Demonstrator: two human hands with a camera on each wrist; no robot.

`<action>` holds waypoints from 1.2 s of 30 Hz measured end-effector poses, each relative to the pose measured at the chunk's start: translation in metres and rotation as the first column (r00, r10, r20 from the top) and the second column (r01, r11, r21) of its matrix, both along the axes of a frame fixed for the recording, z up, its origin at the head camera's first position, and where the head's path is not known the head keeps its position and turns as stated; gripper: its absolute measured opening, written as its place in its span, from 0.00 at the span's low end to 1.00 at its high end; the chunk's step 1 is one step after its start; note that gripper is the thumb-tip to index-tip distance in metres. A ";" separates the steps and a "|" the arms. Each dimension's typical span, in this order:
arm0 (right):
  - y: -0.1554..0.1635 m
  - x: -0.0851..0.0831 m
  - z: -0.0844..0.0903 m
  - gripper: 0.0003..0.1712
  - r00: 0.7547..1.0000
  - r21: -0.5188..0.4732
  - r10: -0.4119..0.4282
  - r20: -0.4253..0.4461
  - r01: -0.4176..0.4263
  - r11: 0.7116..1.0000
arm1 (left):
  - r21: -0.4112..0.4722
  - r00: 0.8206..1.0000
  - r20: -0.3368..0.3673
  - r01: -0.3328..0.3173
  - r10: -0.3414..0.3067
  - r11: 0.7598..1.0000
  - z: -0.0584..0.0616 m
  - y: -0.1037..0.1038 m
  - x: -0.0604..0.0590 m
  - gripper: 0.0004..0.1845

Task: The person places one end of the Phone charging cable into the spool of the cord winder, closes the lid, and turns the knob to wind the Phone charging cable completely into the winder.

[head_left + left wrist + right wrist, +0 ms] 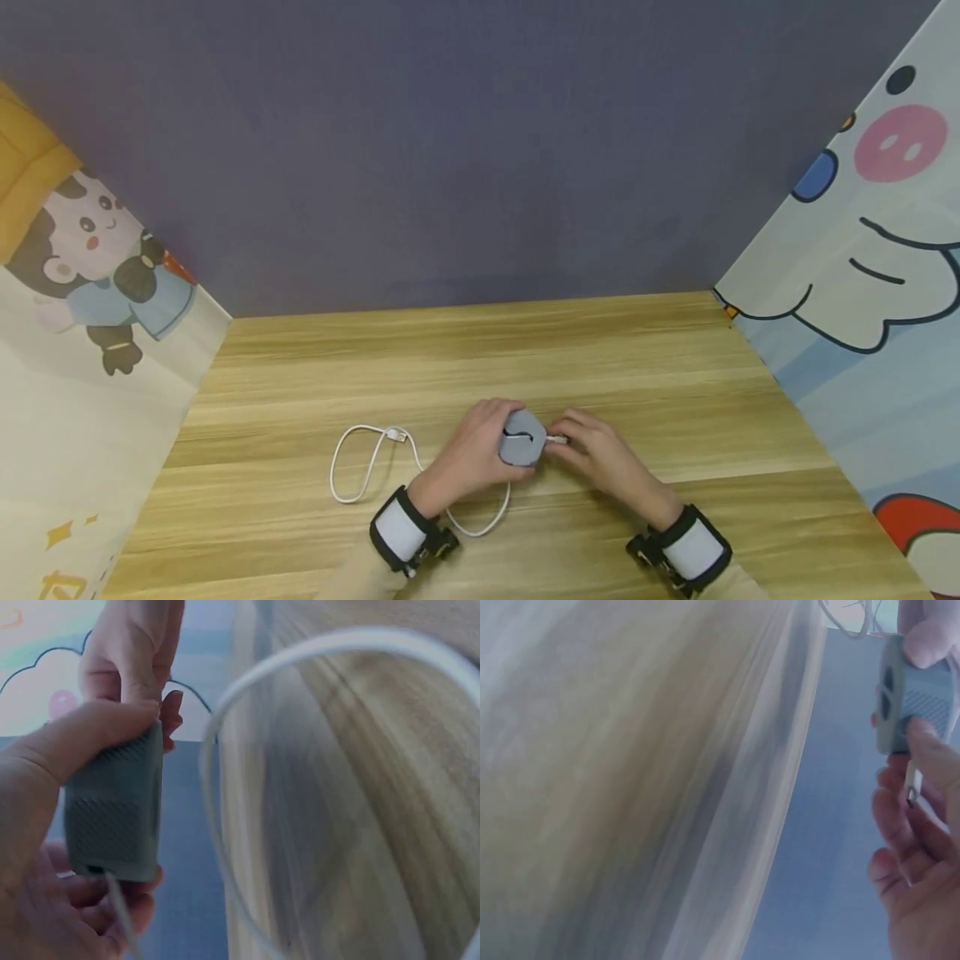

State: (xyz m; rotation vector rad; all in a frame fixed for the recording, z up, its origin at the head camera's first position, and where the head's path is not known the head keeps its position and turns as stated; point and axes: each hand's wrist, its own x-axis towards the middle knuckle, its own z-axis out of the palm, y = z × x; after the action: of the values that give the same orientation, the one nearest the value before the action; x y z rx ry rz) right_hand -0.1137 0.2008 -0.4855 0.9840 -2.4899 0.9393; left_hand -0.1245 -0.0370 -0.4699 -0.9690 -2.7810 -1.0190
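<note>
The small grey rounded plastic cable winder (521,437) sits just above the light wooden table (600,358), near its front edge, between both hands; the left hand (471,454) curls round the winder's left side, thumb on top and fingers beneath; the right hand (596,454) pinches the white plug end (913,782) at the winder's right side; the thin white cable (360,467) loops on the table left of the winder.

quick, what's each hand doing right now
Left hand: grips the grey cable winder, fingers and thumb curled round it.
Right hand: pinches the white cable's plug end beside the winder.
</note>
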 end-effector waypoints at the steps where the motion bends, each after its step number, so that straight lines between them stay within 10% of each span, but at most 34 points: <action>1: 0.000 0.000 0.000 0.14 1.000 -0.018 0.013 -0.009 -0.013 1.000 | 0.011 1.000 -0.004 0.005 -0.005 1.000 0.000 -0.002 0.000 0.46; 36: -0.026 -0.001 0.041 0.13 0.979 -0.291 0.128 -0.161 -0.171 0.941 | 0.234 0.996 -0.032 -0.077 0.087 0.969 0.045 -0.032 0.019 0.48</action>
State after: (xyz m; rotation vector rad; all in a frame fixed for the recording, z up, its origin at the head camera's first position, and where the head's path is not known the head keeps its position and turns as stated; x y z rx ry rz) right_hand -0.1150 0.1750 -0.4442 1.1026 -2.0978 1.2121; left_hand -0.1060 -0.0690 -0.4250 -0.8276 -2.5687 -1.2606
